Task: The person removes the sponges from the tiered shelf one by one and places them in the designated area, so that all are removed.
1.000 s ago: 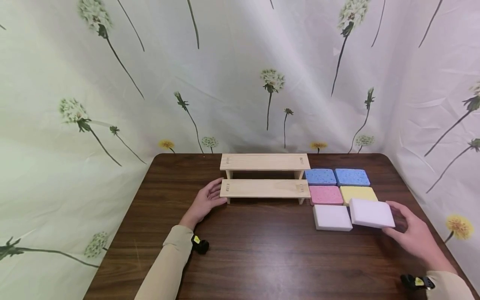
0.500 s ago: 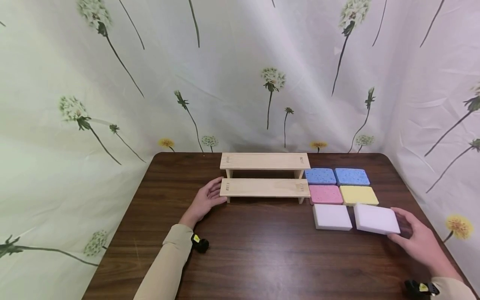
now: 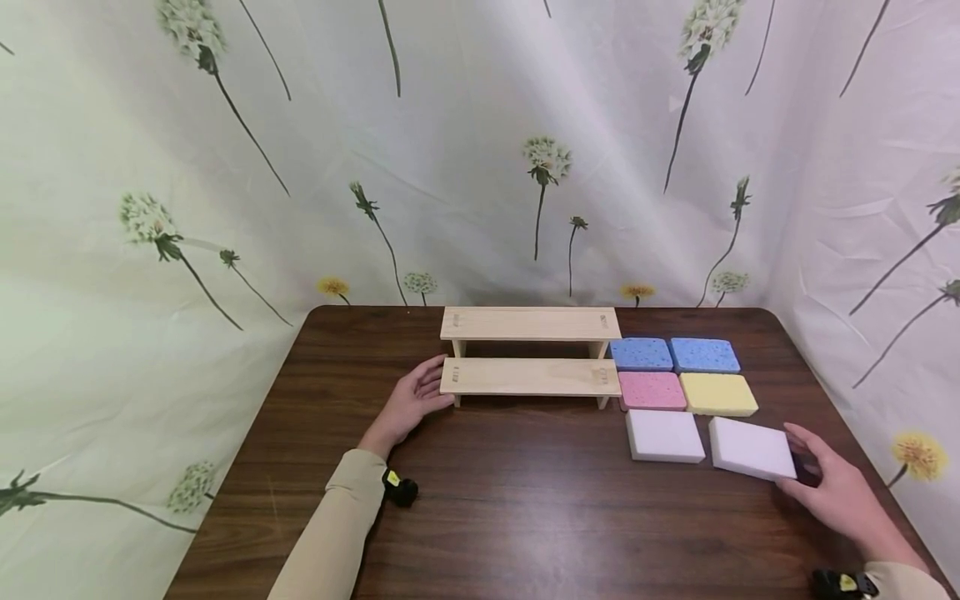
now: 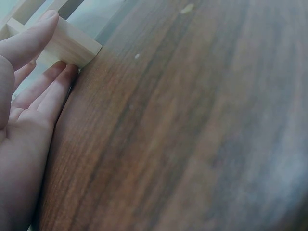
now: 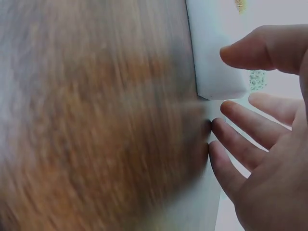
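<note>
A white sponge lies on the table at a slight angle, beside another white sponge. My right hand is at its right end, thumb by the near corner. In the right wrist view the thumb overlaps the sponge, while the other fingers are spread past its end. On the left, my left hand rests at the end of a two-step wooden shelf. The left wrist view shows its extended fingertips right at the shelf's wooden leg, with the thumb across it.
Behind the white sponges lie a pink sponge and a yellow sponge. Two blue sponges, a left one and a right one, are further back, close to the shelf's right end. A flower-print curtain hangs behind the dark wooden table.
My right hand has brought the white sponge down and toward me, off the yellow one, and turned it slightly; its fingers have loosened. The left hand has stayed still.
</note>
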{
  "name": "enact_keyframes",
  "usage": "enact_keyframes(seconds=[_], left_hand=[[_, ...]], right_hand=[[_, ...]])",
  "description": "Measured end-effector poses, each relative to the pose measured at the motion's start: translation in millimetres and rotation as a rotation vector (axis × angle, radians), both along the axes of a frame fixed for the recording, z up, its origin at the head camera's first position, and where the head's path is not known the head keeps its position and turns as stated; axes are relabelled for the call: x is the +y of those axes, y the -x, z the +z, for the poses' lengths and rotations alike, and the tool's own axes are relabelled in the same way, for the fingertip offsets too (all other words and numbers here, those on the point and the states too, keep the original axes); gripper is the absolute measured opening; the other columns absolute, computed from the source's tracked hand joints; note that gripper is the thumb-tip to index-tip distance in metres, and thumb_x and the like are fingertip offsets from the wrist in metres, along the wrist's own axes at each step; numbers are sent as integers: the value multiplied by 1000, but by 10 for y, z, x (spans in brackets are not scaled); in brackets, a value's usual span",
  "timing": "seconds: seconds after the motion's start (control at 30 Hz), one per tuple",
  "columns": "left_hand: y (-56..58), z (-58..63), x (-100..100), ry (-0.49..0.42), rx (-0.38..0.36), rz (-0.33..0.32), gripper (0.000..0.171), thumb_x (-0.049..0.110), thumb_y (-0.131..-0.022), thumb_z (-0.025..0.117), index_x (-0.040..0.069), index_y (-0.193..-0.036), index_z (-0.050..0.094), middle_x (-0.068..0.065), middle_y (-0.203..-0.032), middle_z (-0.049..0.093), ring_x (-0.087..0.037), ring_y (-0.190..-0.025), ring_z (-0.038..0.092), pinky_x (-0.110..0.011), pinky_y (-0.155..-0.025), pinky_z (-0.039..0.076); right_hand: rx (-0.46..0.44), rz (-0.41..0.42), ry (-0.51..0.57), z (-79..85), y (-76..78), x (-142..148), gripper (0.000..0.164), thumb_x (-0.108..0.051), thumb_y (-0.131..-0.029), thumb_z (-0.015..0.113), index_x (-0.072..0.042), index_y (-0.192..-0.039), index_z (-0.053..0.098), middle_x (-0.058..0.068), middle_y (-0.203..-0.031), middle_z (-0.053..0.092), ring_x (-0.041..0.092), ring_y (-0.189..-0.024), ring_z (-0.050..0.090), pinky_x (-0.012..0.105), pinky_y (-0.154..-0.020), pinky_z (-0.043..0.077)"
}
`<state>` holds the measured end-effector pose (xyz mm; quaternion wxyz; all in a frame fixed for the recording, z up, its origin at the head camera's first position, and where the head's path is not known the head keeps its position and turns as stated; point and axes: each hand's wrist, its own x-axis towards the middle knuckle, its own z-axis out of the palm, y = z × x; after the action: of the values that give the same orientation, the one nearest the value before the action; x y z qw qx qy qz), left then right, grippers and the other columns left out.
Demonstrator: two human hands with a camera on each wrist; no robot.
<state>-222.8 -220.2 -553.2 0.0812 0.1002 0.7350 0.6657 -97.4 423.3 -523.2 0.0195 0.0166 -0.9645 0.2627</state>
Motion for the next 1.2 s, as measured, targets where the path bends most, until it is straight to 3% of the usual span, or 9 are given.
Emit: enact_keyframes(seconds=[0.03,0.1,0.27,0.43,0.93,1.2], left_hand=[[-2,0,0,1,0,0,80,1,-93,79,4,-161,38,-25,-154,49,-38,-142,50,-25,-109,50],[-7,5,1,1,0,1,80,0,-93,79,4,-161,38,-25,-154,49,-38,-142,50,-25,-109,50],[-11,20,1,6,1,3,79,0,-93,79,5,-161,38,-25,-154,49,-38,-142,50,-24,-109,50],[-19,34,1,13,0,8,80,0,-93,79,5,-161,38,-25,-155,49,-38,-142,50,-24,-109,50],[-15,11,2,-3,6,3,80,0,-93,79,4,-161,38,-26,-154,49,-38,-142,50,-24,-108,50],[-6,0,1,-4,8,-4,80,1,-93,79,5,-161,38,-26,-154,49,-38,-141,51,-24,-107,51]], right_hand=[[6,6,-2,-1,-4,4,87,-5,-80,86,12,-150,37,43,-133,54,57,-115,58,33,-80,56],[12,13,1,0,-14,0,89,-4,-80,86,12,-152,36,42,-134,54,54,-117,57,34,-80,55],[-18,-3,19,17,-27,-28,85,-13,-88,85,12,-152,35,43,-136,51,56,-120,53,67,-90,49],[-14,-34,20,3,-12,-53,77,-21,-92,83,12,-148,41,43,-136,51,58,-120,53,68,-91,50],[-52,-18,-13,20,66,-69,65,-17,-93,80,8,-145,49,44,-142,47,61,-120,53,70,-91,51],[-15,10,-10,2,85,-88,61,-13,-92,81,6,-142,53,44,-140,51,60,-119,56,70,-91,52]])
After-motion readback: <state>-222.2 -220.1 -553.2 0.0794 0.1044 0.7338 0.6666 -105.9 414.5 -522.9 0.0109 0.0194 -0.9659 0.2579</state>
